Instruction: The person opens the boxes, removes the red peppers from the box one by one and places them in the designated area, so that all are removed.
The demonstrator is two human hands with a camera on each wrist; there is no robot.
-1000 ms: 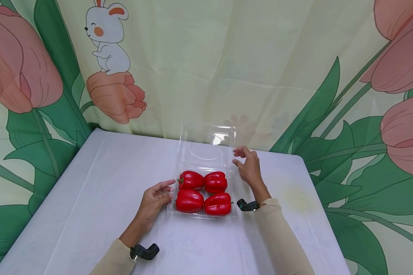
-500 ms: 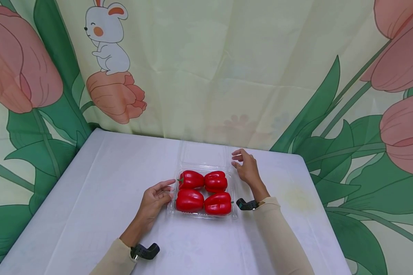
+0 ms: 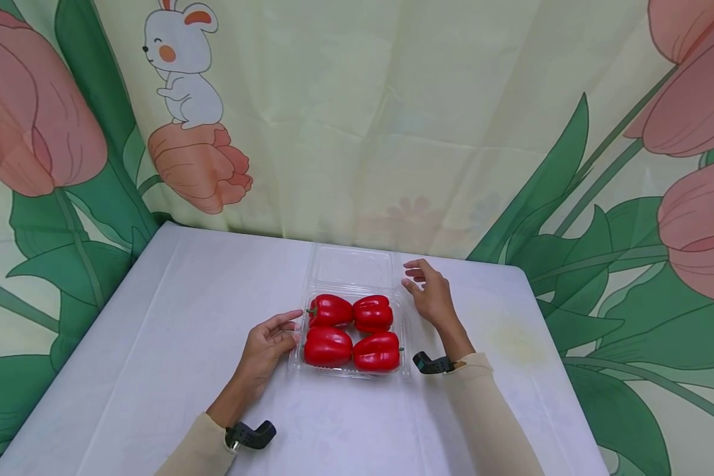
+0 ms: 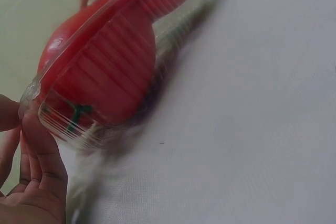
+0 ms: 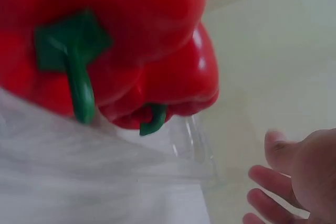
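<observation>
A clear plastic clamshell box (image 3: 346, 374) holds several red bell peppers (image 3: 328, 347) in the head view, its lid (image 3: 353, 268) folded back flat toward the table's far edge. My left hand (image 3: 262, 347) is at the box's left side. In the left wrist view, the thumb and forefinger of that hand (image 4: 39, 163) pinch the rim corner, beside a pepper (image 4: 113, 61) seen through the ribbed wall. My right hand (image 3: 431, 294) hovers right of the lid, fingers loosely bent around nothing. Green stems show on peppers (image 5: 178, 77) in the right wrist view, apart from the right hand (image 5: 310, 177).
A white cloth (image 3: 172, 344) covers the table. Behind it hangs a curtain (image 3: 345, 132) printed with tulips and a rabbit. Black wrist cameras are strapped on both wrists, the right one (image 3: 433, 363) close to the box's right side.
The lid, raised and tilted a second ago, has dropped back away from me to lie flat. Both hands stay nearly in place; the peppers have not moved.
</observation>
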